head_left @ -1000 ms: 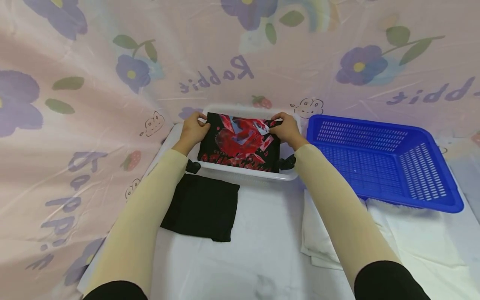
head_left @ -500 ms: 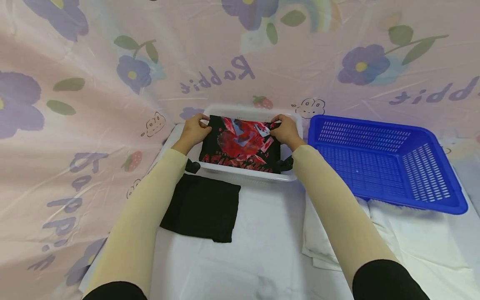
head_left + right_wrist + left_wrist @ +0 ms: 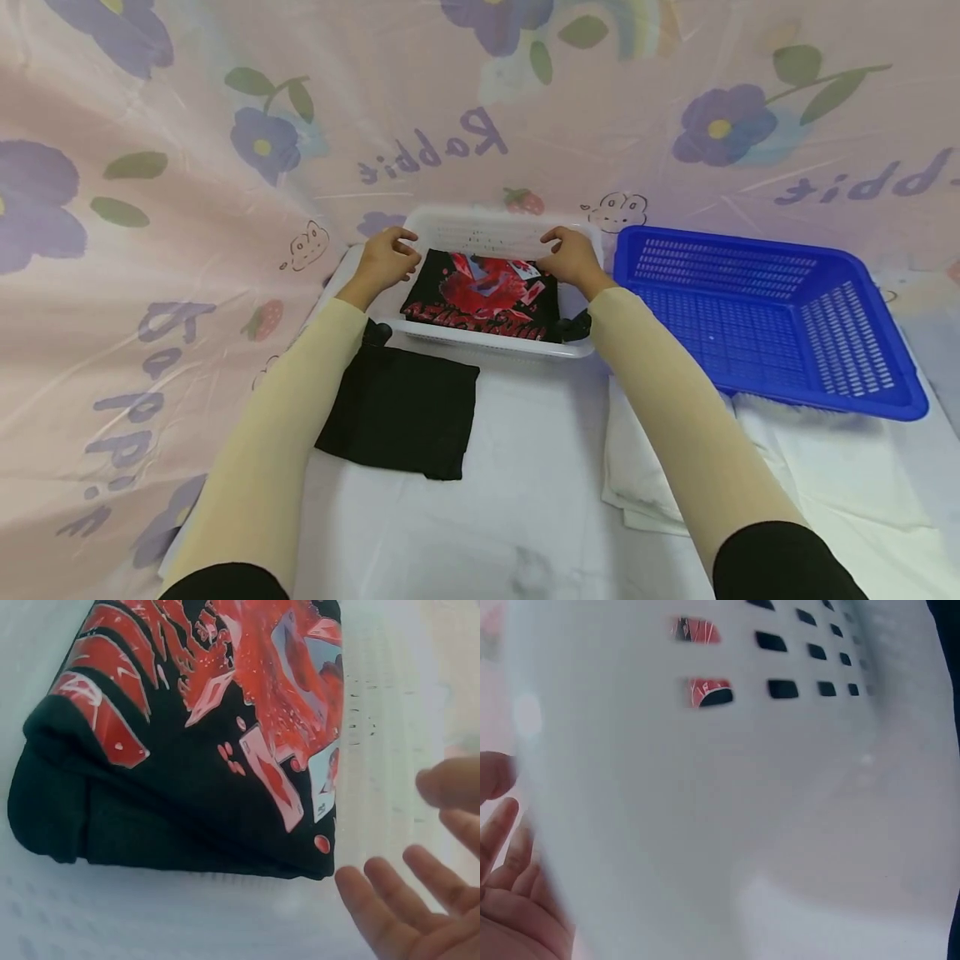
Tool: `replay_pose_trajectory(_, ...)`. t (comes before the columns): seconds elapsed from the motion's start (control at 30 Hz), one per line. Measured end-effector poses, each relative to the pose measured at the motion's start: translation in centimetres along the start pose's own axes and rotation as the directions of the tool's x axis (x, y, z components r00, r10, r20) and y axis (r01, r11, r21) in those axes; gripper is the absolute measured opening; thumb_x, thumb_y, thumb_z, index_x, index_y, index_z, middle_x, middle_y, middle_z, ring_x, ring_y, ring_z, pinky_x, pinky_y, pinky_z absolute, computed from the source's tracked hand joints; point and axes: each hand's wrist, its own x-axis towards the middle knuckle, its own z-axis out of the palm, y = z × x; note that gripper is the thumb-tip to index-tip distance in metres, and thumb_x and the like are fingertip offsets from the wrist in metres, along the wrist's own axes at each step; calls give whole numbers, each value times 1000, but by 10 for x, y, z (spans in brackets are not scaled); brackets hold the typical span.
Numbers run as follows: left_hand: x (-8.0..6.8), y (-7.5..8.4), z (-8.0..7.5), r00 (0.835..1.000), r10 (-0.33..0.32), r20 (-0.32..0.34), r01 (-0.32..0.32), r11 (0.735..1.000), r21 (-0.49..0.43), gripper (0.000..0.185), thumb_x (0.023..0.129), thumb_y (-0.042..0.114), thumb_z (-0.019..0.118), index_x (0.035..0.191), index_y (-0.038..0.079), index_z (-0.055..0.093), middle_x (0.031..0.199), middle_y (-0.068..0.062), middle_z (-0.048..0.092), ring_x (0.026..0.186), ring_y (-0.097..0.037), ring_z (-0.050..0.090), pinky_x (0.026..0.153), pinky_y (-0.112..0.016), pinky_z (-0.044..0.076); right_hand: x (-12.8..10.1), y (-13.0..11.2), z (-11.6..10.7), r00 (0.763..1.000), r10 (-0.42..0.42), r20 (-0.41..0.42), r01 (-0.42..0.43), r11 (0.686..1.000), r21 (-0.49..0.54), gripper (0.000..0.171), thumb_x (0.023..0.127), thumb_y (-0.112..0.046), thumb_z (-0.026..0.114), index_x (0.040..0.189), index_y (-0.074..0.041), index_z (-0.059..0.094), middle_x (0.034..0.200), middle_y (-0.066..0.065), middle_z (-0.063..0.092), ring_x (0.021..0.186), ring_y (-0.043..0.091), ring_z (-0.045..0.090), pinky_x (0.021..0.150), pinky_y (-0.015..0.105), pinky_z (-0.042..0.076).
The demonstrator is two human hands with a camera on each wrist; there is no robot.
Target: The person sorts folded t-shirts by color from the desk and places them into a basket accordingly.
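folded black cloth with red card print [image 3: 480, 293] lies in the white slotted plastic basket [image 3: 495, 347]; my left hand [image 3: 386, 260] and right hand [image 3: 573, 257] hover beside it, fingers loose (holding nothing). snagging an edge could spoil the fold.

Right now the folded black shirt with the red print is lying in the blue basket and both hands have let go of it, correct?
Not quite. The shirt lies in the white basket, as the head view shows; the blue basket beside it holds nothing. The left hand and right hand are indeed off it.
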Motion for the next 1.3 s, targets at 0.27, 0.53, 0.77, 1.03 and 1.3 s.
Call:
replay_pose_trajectory(0.27, -9, 1, -2, 999, 12, 40, -14, 999, 31, 40, 93, 22, 61, 131, 16, 54, 115, -12, 64, 92, -31, 68, 79, -46, 56, -11, -1, -5, 1000, -6, 13, 5, 997, 74, 48, 88, -17, 65, 132, -6, 52, 127, 23, 56, 96, 34, 62, 75, 40, 57)
replay_pose_trajectory(0.53, -27, -6, -9, 995, 55, 78, -56, 998, 12, 41, 93, 26, 61, 132, 16, 53, 115, -11, 64, 92, -29, 68, 78, -44, 56, -28, -5, -6, 997, 9, 82, -20, 990, 136, 46, 90, -17, 65, 133, -7, 52, 125, 21, 57, 100, 38, 62, 75, 41, 58)
replay_pose_trajectory(0.77, -54, -12, -25, 995, 79, 64, -79, 997, -8, 42, 94, 26, 61, 133, 13, 53, 113, -12, 66, 91, -28, 69, 75, -37, 57, -49, -15, -4, 994, -28, 103, 8, 983, 185, 43, 89, -19, 66, 129, -10, 55, 115, 17, 61, 94, 32, 62, 72, 40, 57)
replay_pose_trajectory(1.03, -93, -20, -42, 989, 143, 39, -143, 990, -16, 43, 94, 26, 62, 132, 7, 54, 111, -18, 65, 81, -21, 70, 68, -27, 56, -75, -25, 1, 993, -71, 97, 44, 966, 255, 42, 88, -18, 67, 128, -10, 56, 108, 16, 64, 90, 25, 64, 75, 44, 57)
replay_pose_trajectory(1.3, -124, -26, -51, 987, 150, 64, -151, 989, 9, 45, 95, 27, 61, 133, 5, 52, 111, -16, 65, 73, -3, 66, 66, -23, 55, -103, -40, 9, 989, -131, 71, 105, 950, 294, 42, 86, -18, 70, 125, -13, 58, 110, 16, 65, 88, 28, 64, 70, 39, 57)
